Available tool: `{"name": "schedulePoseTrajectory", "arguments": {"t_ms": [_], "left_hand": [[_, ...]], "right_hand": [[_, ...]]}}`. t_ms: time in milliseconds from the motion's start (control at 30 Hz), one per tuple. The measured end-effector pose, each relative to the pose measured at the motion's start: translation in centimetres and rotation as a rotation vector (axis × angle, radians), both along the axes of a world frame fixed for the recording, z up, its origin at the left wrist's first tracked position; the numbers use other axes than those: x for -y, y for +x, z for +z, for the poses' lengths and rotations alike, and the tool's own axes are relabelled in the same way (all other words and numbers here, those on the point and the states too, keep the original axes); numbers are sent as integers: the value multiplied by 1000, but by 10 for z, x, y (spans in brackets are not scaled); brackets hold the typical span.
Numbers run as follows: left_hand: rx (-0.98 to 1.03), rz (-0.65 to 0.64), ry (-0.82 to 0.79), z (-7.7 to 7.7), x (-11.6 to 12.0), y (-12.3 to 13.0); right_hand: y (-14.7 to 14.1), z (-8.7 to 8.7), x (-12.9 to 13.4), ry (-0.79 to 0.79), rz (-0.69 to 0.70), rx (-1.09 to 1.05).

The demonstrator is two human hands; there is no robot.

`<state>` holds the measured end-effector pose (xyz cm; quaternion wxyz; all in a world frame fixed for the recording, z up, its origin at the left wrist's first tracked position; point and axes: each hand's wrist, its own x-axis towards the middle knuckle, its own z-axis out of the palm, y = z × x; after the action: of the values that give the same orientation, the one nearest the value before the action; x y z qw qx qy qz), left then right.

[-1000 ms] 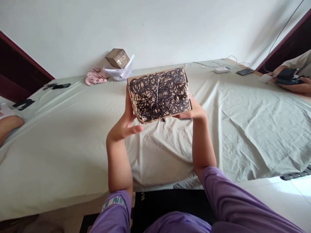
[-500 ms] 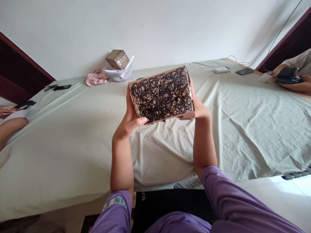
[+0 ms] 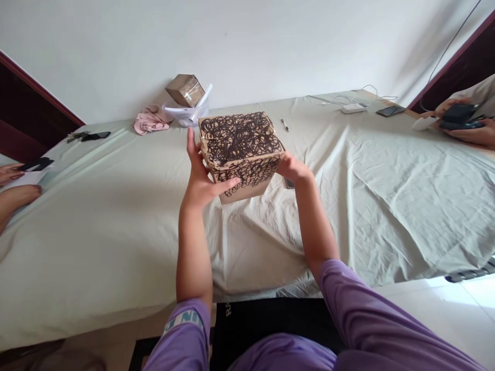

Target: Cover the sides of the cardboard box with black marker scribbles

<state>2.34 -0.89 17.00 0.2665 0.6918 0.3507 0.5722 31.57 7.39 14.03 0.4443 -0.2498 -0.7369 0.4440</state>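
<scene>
A brown cardboard box [image 3: 242, 139] is held between both hands over the middle of the table. Black looping scribbles cover its top face and the upper part of the side facing me; the bottom of that side is plain. My left hand [image 3: 201, 178] grips the box's left side, its thumb lying across the near face. Against the right side is my right hand [image 3: 293, 167], its fingers mostly hidden behind the box. Just below that hand, a dark flat object [image 3: 289, 183] partly shows on the cloth. A pen [image 3: 285, 124] lies beyond the box to the right.
A pale cloth [image 3: 116, 216] covers the table. At the back left are a clear container [image 3: 187, 114] bearing another box [image 3: 185, 90], and a pink cloth [image 3: 152, 120]. A power strip [image 3: 353, 108] and phone [image 3: 390, 111] lie back right. Other people's hands show at both sides.
The box has tilted and moved slightly left, so its scribbled top and near side now show. My right hand has shifted left and lower with it. The pen has come into view.
</scene>
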Motion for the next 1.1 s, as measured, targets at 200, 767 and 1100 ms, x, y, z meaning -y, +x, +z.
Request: {"name": "schedulePoseTrajectory", "arguments": {"t_ms": [200,767,1100], "left_hand": [[49,93,-58,-34,-33,-28],[202,78,-232,-23,-28,-17],[196,144,-415,-38,-35,-24]], "right_hand": [[-36,-59,-30,-167,-564,531],[-28,-76,-43,-184,-645,734],[-33,-80,-35,-325,-606,861]]}}
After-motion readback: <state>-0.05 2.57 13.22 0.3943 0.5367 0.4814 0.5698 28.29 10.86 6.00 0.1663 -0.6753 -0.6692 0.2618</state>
